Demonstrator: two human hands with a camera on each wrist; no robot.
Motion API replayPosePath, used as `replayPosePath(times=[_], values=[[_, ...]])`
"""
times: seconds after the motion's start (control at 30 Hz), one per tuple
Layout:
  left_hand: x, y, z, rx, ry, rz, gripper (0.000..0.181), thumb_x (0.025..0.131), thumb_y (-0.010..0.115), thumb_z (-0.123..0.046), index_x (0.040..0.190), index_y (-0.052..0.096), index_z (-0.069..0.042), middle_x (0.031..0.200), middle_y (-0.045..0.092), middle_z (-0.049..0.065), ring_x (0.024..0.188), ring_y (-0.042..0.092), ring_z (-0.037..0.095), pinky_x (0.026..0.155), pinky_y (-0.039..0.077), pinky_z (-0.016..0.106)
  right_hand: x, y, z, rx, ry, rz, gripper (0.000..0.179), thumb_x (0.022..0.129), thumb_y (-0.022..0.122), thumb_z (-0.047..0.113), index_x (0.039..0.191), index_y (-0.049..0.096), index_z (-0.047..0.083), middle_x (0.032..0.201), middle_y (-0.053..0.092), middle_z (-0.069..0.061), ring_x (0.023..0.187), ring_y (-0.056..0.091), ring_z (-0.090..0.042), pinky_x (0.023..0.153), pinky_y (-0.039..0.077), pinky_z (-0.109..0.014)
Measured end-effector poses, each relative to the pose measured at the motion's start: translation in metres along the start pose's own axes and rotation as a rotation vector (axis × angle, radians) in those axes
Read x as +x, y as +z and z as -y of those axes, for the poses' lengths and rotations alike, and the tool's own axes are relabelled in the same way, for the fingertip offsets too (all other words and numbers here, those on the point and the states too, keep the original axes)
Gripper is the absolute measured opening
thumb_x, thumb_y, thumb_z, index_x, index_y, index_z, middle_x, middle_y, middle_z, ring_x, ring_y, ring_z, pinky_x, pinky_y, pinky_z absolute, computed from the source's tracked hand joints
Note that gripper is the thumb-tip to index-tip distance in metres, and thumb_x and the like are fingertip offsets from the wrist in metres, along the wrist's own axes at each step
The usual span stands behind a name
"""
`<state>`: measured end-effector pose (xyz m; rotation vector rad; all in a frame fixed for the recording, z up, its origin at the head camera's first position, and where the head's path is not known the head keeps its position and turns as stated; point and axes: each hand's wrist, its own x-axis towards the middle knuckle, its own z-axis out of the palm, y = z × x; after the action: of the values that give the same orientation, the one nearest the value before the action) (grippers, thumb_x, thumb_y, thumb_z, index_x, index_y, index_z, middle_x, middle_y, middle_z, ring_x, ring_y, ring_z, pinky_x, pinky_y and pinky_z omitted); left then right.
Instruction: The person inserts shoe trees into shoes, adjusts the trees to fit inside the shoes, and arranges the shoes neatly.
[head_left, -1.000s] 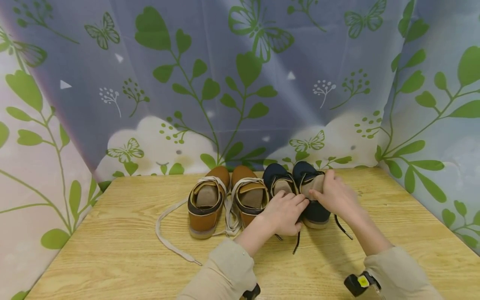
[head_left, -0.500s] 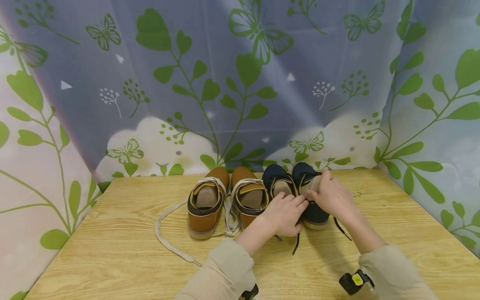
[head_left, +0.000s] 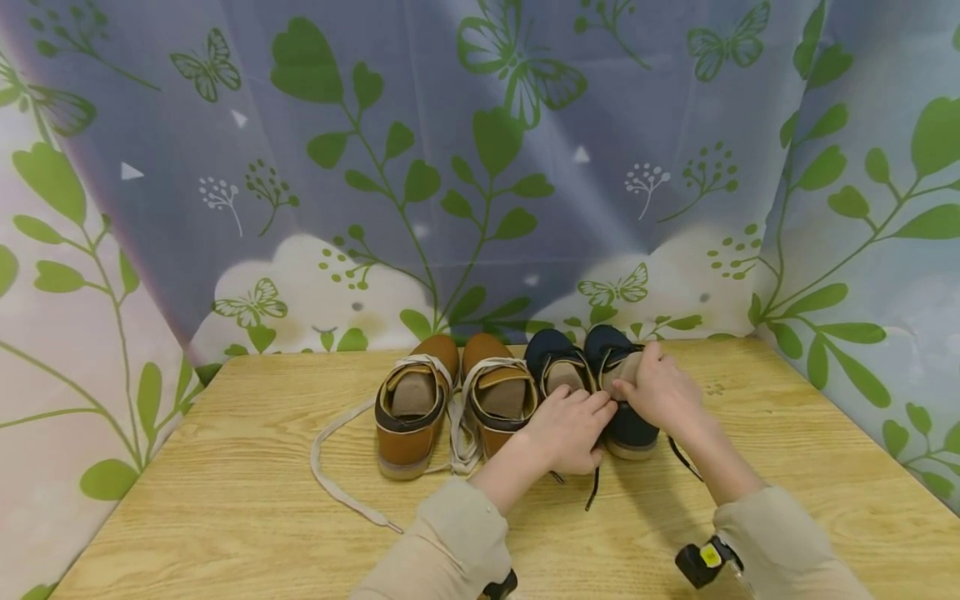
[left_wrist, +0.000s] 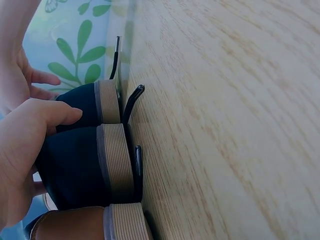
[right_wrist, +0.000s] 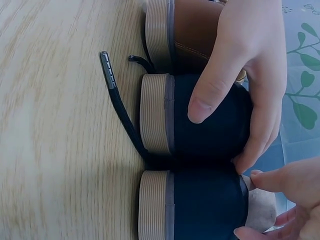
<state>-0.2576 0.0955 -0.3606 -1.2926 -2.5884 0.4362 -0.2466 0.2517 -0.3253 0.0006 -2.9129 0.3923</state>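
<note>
Two navy shoes stand side by side, heels toward me. My left hand (head_left: 567, 427) grips the left navy shoe (left_wrist: 77, 167), its thumb against the heel and its fingers reaching over the collar. At the right navy shoe (head_left: 630, 429), my right hand (head_left: 667, 390) pinches a beige insole (right_wrist: 261, 209) that sticks up above the collar, thumb on one side and fingers on the other. Inside the left navy shoe, another beige lining piece (head_left: 566, 375) shows past my fingers. Black laces (right_wrist: 117, 105) trail behind the heels.
Left of the navy pair stand two brown shoes (head_left: 408, 442) with loose white laces (head_left: 330, 479) spread over the wooden table (head_left: 225, 517). A patterned cloth backdrop (head_left: 420, 208) rises directly behind the toes and along both sides.
My right hand and forearm have shifted slightly left and the insole stays between its fingers. My left hand holds its place on the left navy shoe.
</note>
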Motion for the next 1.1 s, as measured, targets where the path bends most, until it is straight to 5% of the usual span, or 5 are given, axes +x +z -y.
replayPosePath(times=[1.1], values=[[0.0003, -0.0015, -0.0005, 0.012, 0.002, 0.018, 0.064, 0.090, 0.049, -0.050, 0.145, 0.033, -0.022, 0.144, 0.034, -0.008, 0.126, 0.038, 0.011, 0.100, 0.030, 0.030, 0.0079, 0.0069, 0.0027, -0.037, 0.063, 0.001, 0.056, 0.088, 0.063, 0.031, 0.108, 0.034, -0.013, 0.085, 0.049, -0.027, 0.056, 0.051, -0.031, 0.046, 0.041, -0.039]])
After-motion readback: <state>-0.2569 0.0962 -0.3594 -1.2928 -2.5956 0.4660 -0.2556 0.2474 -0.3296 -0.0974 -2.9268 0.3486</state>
